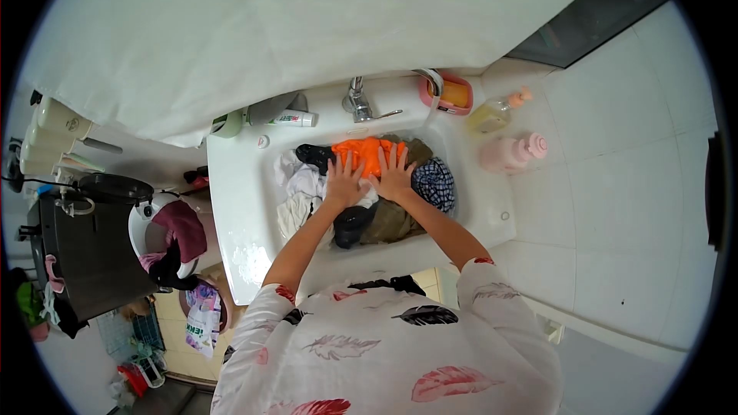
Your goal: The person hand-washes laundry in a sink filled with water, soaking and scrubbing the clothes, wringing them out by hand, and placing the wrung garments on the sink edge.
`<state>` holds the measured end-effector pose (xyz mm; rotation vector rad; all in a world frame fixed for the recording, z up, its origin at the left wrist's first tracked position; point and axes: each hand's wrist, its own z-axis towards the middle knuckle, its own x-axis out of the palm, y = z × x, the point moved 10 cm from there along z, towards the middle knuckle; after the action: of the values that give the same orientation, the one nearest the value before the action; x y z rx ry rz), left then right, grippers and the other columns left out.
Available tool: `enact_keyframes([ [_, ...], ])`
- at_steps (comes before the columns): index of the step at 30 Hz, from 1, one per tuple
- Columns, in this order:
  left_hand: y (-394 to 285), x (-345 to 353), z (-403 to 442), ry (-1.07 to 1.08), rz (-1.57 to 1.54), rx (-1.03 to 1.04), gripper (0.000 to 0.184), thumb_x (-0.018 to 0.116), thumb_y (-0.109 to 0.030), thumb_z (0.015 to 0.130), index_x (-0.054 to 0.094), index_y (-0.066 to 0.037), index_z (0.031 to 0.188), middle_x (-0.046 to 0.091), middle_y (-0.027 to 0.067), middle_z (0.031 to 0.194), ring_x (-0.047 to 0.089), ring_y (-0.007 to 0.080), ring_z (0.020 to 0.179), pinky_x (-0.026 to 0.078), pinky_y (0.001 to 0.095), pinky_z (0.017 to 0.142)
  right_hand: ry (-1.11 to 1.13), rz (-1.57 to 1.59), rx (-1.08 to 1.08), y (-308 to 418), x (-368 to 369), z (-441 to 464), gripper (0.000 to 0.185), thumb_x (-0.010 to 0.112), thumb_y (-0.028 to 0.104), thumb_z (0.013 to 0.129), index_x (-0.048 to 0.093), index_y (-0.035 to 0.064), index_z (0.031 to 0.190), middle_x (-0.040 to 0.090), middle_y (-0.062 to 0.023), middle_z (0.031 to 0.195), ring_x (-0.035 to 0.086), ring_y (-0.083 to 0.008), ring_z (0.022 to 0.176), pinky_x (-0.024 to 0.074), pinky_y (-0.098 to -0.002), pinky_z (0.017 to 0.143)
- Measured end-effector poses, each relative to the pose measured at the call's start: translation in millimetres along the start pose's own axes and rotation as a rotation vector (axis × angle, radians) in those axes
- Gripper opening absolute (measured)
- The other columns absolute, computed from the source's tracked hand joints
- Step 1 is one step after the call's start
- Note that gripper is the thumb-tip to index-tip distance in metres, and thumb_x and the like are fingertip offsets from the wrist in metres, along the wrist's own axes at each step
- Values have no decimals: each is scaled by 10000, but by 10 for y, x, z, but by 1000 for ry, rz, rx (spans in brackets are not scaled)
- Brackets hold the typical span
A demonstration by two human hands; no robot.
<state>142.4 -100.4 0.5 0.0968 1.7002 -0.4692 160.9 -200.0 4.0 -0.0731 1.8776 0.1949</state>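
Note:
A white sink [247, 207] holds a heap of wet clothes. My left hand [344, 181] lies with fingers spread on the left part of an orange cloth [361, 150], near white clothes [300, 180]. Beside it, my right hand [392, 176] presses on the right part of the same cloth, its fingers also spread. Black cloth [354, 223] and olive-brown cloth [390, 223] lie below the hands. A blue checked cloth [434, 184] is at the right of the heap. Water runs from a curved spout [434, 84] behind the right side.
A faucet [357, 101] stands at the sink's back edge. A pink soap dish [447, 96], a yellow liquid bottle [492, 115] and a pink bottle [511, 153] are at the right. A white tube [294, 118] lies back left. A white tub with clothes [181, 230] stands left.

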Motion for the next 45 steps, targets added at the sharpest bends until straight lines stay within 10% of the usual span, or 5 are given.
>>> enact_keyframes([
  [8,-4,348,111,300,101,-85,702,336,-531,797,146,-154,1358,-81,188,1394,-82,434,1256,-50,559,978,78,-228,116,-25,179,141,782,341,557,785,47,120,1363,-53,-225,1382,-79,-450,1245,60,-681,878],
  [22,109,-246,-166,-95,-200,150,612,607,-244,671,361,-142,1222,133,221,1344,160,422,1223,141,577,961,3,-363,181,279,96,109,760,423,509,765,193,57,1331,197,-230,1343,150,-400,1241,90,-608,947],
  [27,689,-795,-509,-344,7,-70,678,611,-305,635,373,-107,1238,211,217,1333,176,428,1220,81,591,964,-420,-67,-200,1270,-486,-70,602,453,334,777,282,77,1294,284,-166,1322,249,-357,1214,175,-551,966],
  [30,969,-636,-612,-290,19,-59,710,569,-367,661,330,-98,1274,209,233,1335,144,435,1231,45,596,966,-361,76,-483,1608,-267,-18,553,431,289,795,289,93,1293,302,-154,1315,257,-330,1218,194,-503,974],
  [45,1016,3,-420,-157,38,-66,661,428,-460,750,310,-95,1288,191,218,1348,104,395,1260,-20,601,969,117,-81,-327,1444,375,253,539,300,295,840,230,66,1324,202,-111,1378,111,-273,1288,62,-469,1021],
])
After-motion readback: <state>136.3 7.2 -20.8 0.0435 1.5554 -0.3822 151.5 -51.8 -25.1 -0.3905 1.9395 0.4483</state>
